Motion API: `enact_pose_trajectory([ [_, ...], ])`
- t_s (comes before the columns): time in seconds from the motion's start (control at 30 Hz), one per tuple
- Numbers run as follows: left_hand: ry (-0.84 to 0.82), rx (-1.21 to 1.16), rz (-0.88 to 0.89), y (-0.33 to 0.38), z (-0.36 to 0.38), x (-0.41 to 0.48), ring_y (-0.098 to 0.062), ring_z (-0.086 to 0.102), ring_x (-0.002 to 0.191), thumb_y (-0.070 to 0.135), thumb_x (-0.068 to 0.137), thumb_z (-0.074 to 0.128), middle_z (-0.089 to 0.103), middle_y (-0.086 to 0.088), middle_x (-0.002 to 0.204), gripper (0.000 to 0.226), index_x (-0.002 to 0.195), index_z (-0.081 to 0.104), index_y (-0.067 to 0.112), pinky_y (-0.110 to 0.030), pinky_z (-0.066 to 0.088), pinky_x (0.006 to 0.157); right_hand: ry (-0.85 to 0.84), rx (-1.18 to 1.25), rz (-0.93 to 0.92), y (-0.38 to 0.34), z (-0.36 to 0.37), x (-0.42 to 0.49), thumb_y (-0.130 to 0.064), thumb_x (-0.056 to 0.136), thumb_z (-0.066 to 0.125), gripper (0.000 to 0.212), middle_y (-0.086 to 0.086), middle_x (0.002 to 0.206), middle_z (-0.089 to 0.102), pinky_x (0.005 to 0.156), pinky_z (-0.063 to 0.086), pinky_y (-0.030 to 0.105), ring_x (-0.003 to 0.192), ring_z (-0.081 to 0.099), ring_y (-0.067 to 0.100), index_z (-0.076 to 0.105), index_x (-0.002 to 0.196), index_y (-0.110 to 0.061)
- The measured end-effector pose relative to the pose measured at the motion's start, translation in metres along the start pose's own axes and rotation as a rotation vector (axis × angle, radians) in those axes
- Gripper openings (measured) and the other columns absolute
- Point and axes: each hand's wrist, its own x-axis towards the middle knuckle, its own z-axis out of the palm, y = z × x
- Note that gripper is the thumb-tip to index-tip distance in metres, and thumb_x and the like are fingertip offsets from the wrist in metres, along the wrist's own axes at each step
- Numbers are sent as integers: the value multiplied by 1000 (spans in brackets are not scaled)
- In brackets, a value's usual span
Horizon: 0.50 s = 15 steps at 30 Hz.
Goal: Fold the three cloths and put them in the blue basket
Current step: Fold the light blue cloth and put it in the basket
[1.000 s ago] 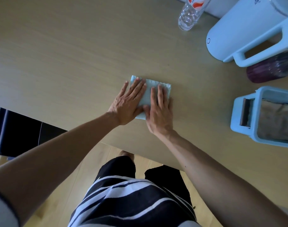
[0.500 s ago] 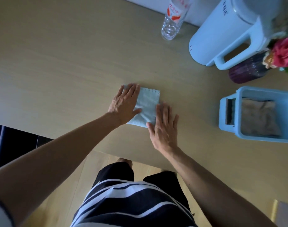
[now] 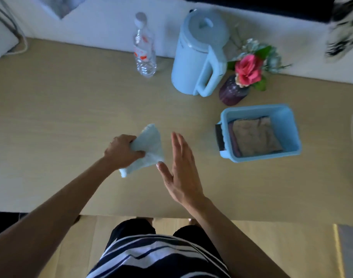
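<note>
left hand (image 3: 121, 151) grips the folded pale blue cloth (image 3: 150, 147), left of the blue plastic basket (image 3: 255, 107); right hand (image 3: 181, 173) fingers straight, holding nothing. clear plastic bottle (image 3: 144, 55): red label unreadable.

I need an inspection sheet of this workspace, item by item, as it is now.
Surface: pale wooden table.
Job's things: light blue cloth in the left hand; brown cloth lies folded in the blue basket.
Clutter: plastic bottle, pale blue jug, purple vase with flowers, along the far edge.
Hands: left hand grips the cloth; right hand open, holding nothing.
Cables: one cord at the far left corner.
Surroundings: white wall behind, wooden floor below.
</note>
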Motion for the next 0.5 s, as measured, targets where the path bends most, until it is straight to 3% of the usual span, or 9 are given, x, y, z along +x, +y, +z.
enact_pose_trajectory([
  [0.13,23,-533,91,69,-26,-47,-10,66,64,23,75,85,71,4,77,21,88,68,22,-22,50,55,159,251,28,-1,-60,5,-42,97,55,77,6,158,31,119,30,38,147,31,18,19,157,-12],
  [0.2,5,-805,155,108,-30,-64,-12,72,71,27,65,88,76,1,84,36,95,70,18,-24,58,60,257,359,79,6,-88,10,-41,93,61,82,3,156,32,119,27,27,145,31,9,19,157,-11],
  [0.27,3,-997,233,145,-27,-75,-14,73,78,25,63,84,76,-3,91,45,103,69,11,-27,60,65,311,587,182,17,-118,16,-44,84,70,90,0,153,38,116,34,30,141,39,5,21,156,-19],
  [0.33,-7,-1120,277,178,-17,-80,-17,73,83,23,65,83,76,-6,97,50,110,67,7,-29,60,70,311,845,300,31,-149,21,-40,74,77,93,0,137,59,101,49,31,124,58,5,27,152,-32],
  [0.4,-8,-1206,292,210,-1,-80,-22,73,91,23,64,85,76,-8,103,55,113,66,7,-34,61,76,257,978,390,51,-181,20,-20,79,77,82,-9,102,76,77,55,24,94,70,1,33,148,-27],
  [0.43,-3,-1231,293,223,7,-79,-26,73,95,23,64,85,76,-10,107,57,115,66,7,-38,61,79,254,970,392,60,-195,17,-6,83,73,72,-13,88,77,68,54,21,82,71,0,38,145,-22],
  [0.5,14,-1257,297,247,23,-78,-29,72,102,25,66,84,75,-13,113,60,120,64,7,-41,60,85,313,856,390,81,-220,11,8,83,66,63,-14,80,75,64,53,21,72,69,1,45,137,-19],
])
